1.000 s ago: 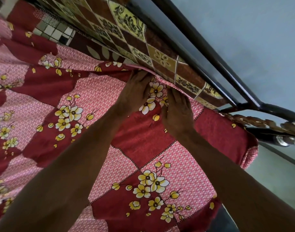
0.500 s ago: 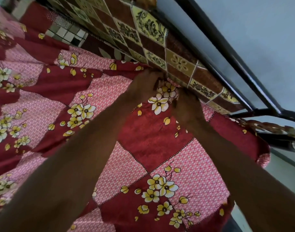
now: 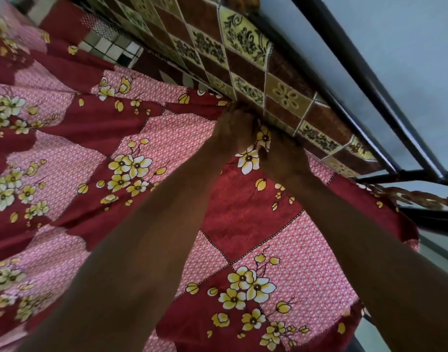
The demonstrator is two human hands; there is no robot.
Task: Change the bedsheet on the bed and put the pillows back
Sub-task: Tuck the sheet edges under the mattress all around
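A red and pink bedsheet point(image 3: 243, 224) printed with yellow-and-white flowers is spread over the bed, and its far edge meets a brown and gold patterned mattress edge point(image 3: 243, 80) that is raised along a dark metal bed frame point(image 3: 385, 138). Both arms are stretched forward over the sheet. The left hand point(image 3: 234, 127) and the right hand point(image 3: 284, 158) are set side by side at that seam, nearly touching, with a white flower of the print showing between them. The fingers of both hands are directed into the gap where sheet and mattress edge meet — the fingertips are hidden there, and the picture is blurred, so it cannot be told whether the cloth is gripped or only pressed. The sheet is drawn in folds toward the left hand. At the right the sheet's corner is seen hanging over the bed's end, near an ornate part of the frame. A checked cloth point(image 3: 111, 50) is seen at the upper left beyond the sheet.
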